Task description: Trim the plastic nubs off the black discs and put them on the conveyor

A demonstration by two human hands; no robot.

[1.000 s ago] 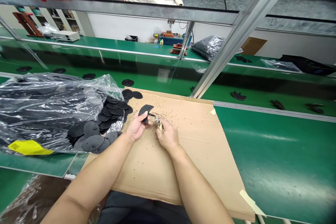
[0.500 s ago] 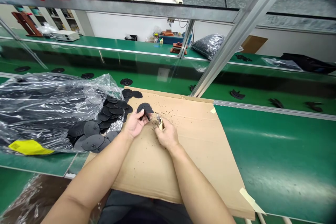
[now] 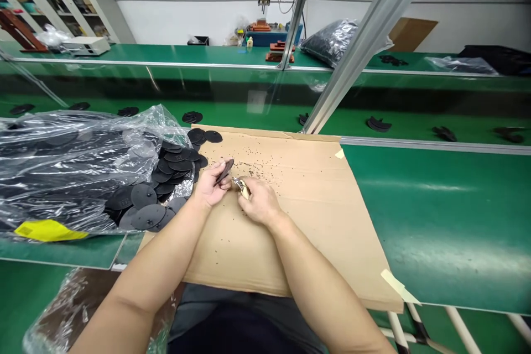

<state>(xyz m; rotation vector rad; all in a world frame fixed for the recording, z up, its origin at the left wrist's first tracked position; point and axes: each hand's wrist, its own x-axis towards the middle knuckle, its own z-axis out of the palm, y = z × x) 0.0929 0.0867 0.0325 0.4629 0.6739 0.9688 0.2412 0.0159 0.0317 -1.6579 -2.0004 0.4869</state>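
Between the fingers and thumb of my left hand [image 3: 212, 185] is a dark disc part [image 3: 225, 170], tilted nearly edge-on. My right hand [image 3: 259, 200] is closed round pliers [image 3: 241, 187] with pale handles, and their metal jaws point at the left hand, a small gap from the disc. Beneath both hands lies a cardboard sheet [image 3: 323, 221], scattered with tiny black bits. Left of my left hand, black discs [image 3: 149, 215] spill in a pile from a clear plastic bag [image 3: 74, 160].
A slanted metal post [image 3: 352, 66] rises behind the cardboard. Black parts [image 3: 378, 124] sit spaced out along the green surface beyond. A yellow label [image 3: 50, 230] lies on the bag. Tape [image 3: 400, 286] marks the cardboard's right corner. A stuffed plastic bag [image 3: 329, 41] rests farther back.
My left hand has turned the disc from a broad face to nearly edge-on. My right hand and the pliers have shifted slightly left. The camera view has tilted down.
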